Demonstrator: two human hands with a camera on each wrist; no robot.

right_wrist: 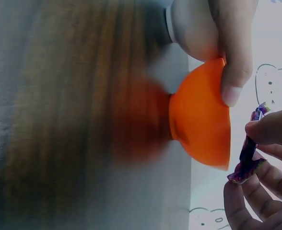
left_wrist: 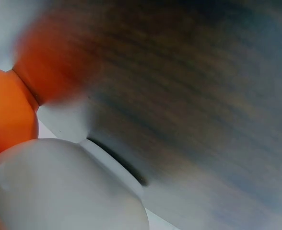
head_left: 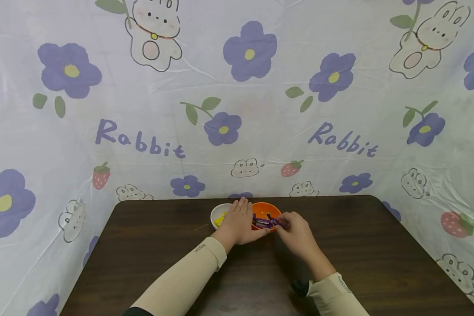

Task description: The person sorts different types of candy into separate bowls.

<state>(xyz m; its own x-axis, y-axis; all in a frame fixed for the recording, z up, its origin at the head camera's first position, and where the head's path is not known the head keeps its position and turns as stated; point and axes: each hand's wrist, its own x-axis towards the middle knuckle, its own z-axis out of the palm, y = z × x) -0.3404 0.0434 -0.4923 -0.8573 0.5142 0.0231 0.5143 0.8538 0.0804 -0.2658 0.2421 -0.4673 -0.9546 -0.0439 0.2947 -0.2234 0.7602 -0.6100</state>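
An orange bowl (head_left: 266, 207) and a white bowl (head_left: 214, 215) stand side by side near the far edge of the table. Purple-wrapped candies (head_left: 262, 223) lie in the orange one; small yellow pieces (head_left: 219, 220), of a kind I cannot make out, show in the white one. My left hand (head_left: 238, 223) lies across both bowls with straight fingers, its thumb (right_wrist: 233, 93) touching the orange rim. Beside the orange bowl, my right hand (head_left: 298, 235) pinches a purple-wrapped candy (right_wrist: 249, 149) between thumb and fingers. In the left wrist view, the left hand is almost wholly hidden.
Both bowls rest on a dark wooden table (head_left: 162, 232) with a glossy surface. A white cloth (head_left: 260, 114) printed with rabbits and purple flowers hangs behind the table and along its sides. A dark object (head_left: 300, 288) sits at the right wrist.
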